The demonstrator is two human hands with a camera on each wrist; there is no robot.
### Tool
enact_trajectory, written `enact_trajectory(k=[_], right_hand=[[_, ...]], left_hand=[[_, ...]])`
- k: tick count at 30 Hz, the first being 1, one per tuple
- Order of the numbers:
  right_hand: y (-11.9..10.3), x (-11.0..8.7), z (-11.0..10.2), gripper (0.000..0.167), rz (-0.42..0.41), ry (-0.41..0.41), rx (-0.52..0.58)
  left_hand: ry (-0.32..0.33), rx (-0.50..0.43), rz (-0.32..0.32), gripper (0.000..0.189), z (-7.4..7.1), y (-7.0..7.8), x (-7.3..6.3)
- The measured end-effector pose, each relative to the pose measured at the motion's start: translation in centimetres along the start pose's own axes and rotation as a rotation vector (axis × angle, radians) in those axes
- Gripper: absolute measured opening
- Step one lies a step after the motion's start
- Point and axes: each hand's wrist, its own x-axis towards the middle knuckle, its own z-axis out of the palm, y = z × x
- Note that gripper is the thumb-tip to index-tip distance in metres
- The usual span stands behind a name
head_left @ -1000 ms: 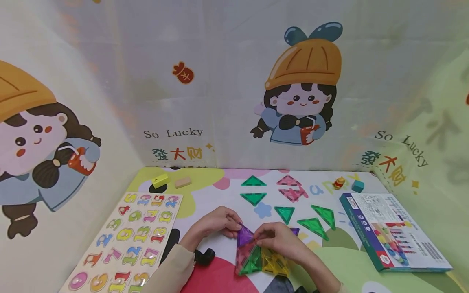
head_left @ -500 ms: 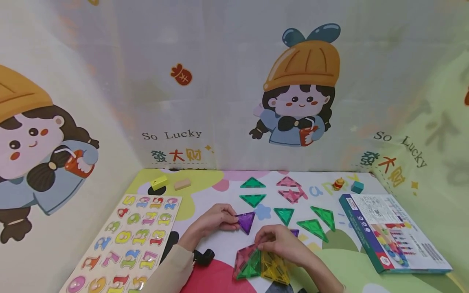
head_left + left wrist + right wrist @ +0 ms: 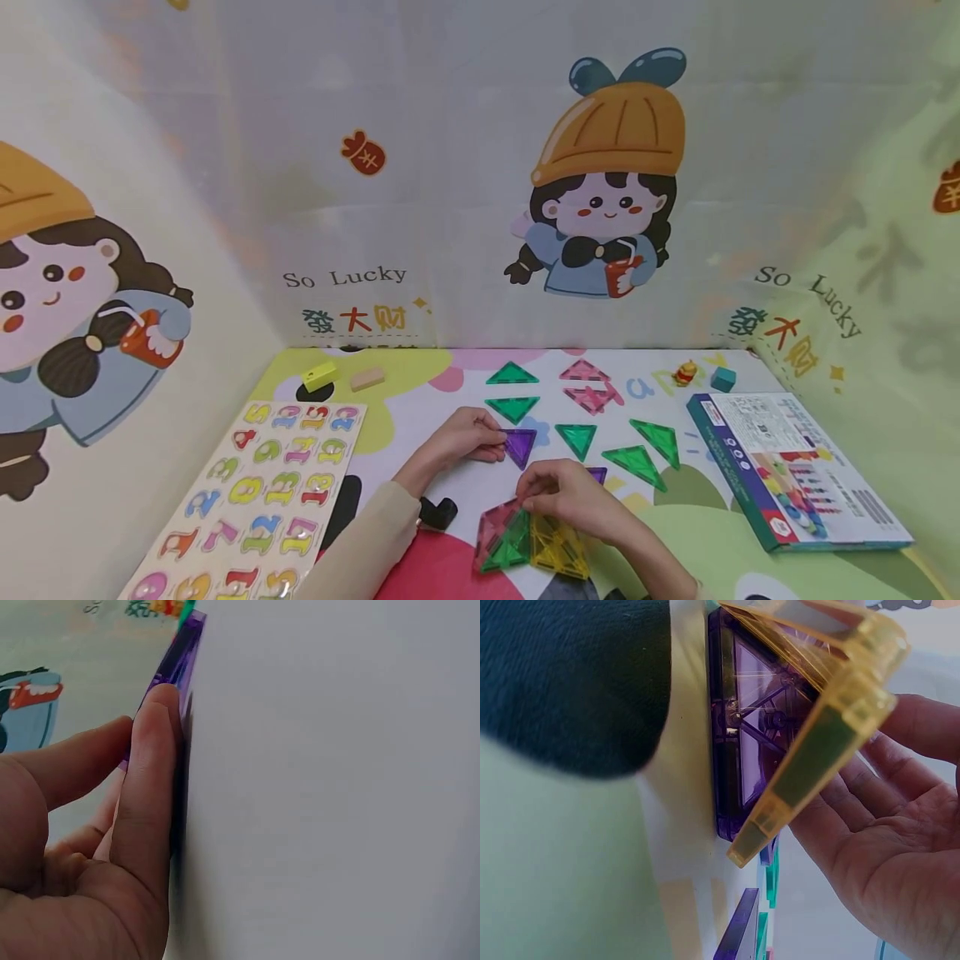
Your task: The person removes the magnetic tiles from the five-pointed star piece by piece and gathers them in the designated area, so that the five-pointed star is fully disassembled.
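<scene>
The purple triangular magnetic tile (image 3: 520,447) sits just right of the left hand (image 3: 474,435), whose thumb and fingers pinch one corner between them; the left wrist view shows it almost edge-on, low over the white counter (image 3: 468,492), and whether it touches there I cannot tell. In the head view one flat edge faces away from the person and the opposite tip points back toward them; its long axis, as far as foreshortening allows a judgement, runs from that edge to that tip. The right hand (image 3: 561,493), fingers curled in with the tips close together, seems to grip the top of a small cluster just below it, where a pink tile (image 3: 491,529), a green tile (image 3: 513,537) and a yellow tile (image 3: 557,548) stand edge to edge. The work looks partway along: these three are together, while the purple one is apart from them. More triangles lie loose: another purple tile (image 3: 597,475), partly hidden, just beyond the right hand; two green triangles (image 3: 512,409) past the left hand; two pink triangles (image 3: 588,400) farther out between the hands; and three green ones (image 3: 634,465) beyond the right hand. Well left of the left hand lies a number puzzle board (image 3: 309,469); well right of the right hand, a printed box (image 3: 806,475).
</scene>
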Motion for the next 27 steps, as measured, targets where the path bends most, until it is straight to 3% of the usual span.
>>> enact_trajectory(k=[7, 14, 21, 24, 27], right_hand=[[-0.1, 0.0, 0.1, 0.007, -0.003, 0.001, 0.001], [0.0, -0.1, -0.2, 0.009, -0.002, -0.009, 0.006], [0.2, -0.7, -1.7, 0.018, 0.07, -0.038, 0.001], [0.3, -0.8, -1.7, 0.019, 0.057, -0.078, -0.006], [0.3, -0.6, -1.2, 0.019, 0.033, -0.095, -0.006]], left_hand=[[0.023, 0.021, -0.003, 0.029, 0.0, 0.0, -0.2], [0.013, 0.07, 0.033, 0.022, -0.4, 0.0, -1.3], [-0.126, 0.238, 0.038, 0.017, -0.7, 0.5, -4.5], [-0.196, 0.31, 0.02, 0.012, -0.8, 0.6, -5.9], [-0.256, 0.31, 0.005, 0.011, -0.6, 0.6, -7.2]])
